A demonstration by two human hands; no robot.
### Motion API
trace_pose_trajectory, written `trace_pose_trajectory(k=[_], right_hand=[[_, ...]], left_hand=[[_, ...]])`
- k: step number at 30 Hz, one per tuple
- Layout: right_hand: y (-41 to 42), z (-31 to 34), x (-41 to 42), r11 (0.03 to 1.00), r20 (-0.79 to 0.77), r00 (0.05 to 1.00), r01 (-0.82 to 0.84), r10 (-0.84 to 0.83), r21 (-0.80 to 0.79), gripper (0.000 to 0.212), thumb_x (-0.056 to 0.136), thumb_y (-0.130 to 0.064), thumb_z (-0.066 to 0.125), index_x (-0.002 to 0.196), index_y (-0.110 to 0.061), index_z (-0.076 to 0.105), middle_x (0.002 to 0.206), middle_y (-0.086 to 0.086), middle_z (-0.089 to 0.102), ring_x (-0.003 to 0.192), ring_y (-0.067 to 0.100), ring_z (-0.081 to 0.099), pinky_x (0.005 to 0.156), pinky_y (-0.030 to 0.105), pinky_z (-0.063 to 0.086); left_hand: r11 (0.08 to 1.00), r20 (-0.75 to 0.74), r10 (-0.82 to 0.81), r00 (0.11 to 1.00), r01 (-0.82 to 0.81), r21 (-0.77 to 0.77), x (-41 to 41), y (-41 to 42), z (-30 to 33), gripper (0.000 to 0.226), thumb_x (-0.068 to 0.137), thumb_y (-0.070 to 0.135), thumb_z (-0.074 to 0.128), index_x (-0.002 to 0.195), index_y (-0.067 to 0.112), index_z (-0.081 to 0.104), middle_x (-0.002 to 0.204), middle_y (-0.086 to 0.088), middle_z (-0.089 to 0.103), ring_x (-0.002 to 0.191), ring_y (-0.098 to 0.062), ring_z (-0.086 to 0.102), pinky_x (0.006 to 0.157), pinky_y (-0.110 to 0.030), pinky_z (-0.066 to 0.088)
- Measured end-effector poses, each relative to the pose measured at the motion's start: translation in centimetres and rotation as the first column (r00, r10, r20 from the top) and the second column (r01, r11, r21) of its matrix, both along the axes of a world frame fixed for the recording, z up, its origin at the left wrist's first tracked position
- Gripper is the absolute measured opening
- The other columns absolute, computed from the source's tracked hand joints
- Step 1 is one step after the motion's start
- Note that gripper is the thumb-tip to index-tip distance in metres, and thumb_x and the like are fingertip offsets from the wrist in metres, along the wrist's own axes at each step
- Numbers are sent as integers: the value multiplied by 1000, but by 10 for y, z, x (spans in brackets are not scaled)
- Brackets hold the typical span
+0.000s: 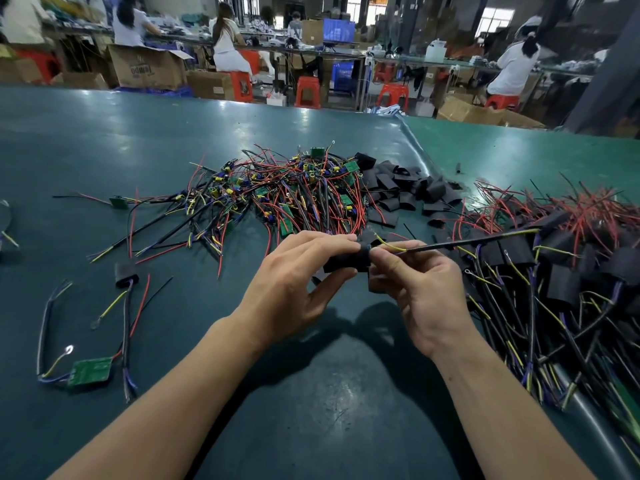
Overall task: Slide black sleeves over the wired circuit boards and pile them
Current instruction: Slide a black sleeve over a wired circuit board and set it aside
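Now my left hand pinches the flat black rubbery sleeve, long axis sideways; my right hand pinches its thin bundled wires (1 board inside, I judge).

Green table: wired boards, black sleeves.

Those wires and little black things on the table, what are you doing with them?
A person is covering small wired circuit boards with black sleeves. The left hand grips a black sleeve, while the right hand pinches the wires coming out of it. Bare boards lie in a tangled heap behind, spare sleeves sit beside that heap, and finished ones are piled at the right.
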State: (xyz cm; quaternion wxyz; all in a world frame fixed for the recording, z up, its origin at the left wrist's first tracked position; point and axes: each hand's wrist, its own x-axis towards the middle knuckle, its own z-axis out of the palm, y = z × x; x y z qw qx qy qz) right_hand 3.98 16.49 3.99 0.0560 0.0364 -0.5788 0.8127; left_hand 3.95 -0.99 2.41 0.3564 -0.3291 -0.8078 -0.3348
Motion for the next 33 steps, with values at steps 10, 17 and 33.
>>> trace_pose_trajectory(k=[10,17,33], right_hand=[[-2,-3,1,990,141,983,-106,118,-89,10,64,-24,75,63,-16,70,63,5,66,56,12,63,52,23,51],[-7,-6,2,977,38,982,-187,184,98,36,73,-39,72,95,-12,64,65,5,63,50,14,56,46,24,46],[56,9,-19,717,248,890,456,-383,-527,10,98,-1,53,102,3,62,72,7,73,68,17,73,60,17,55]], left_hand=[[999,-38,-18,999,20,47,1,5,1,31,86,8,75,115,-1,68,113,-7,70,101,-27,67,86,-39,55],[993,1,-97,995,97,71,-4,4,0,36,86,5,75,120,0,65,120,-8,68,111,-21,64,94,-39,53],[938,370,302,878,-205,-279,-18,-6,-20,40,89,45,68,119,19,67,118,4,66,114,-21,50,101,-36,39]])
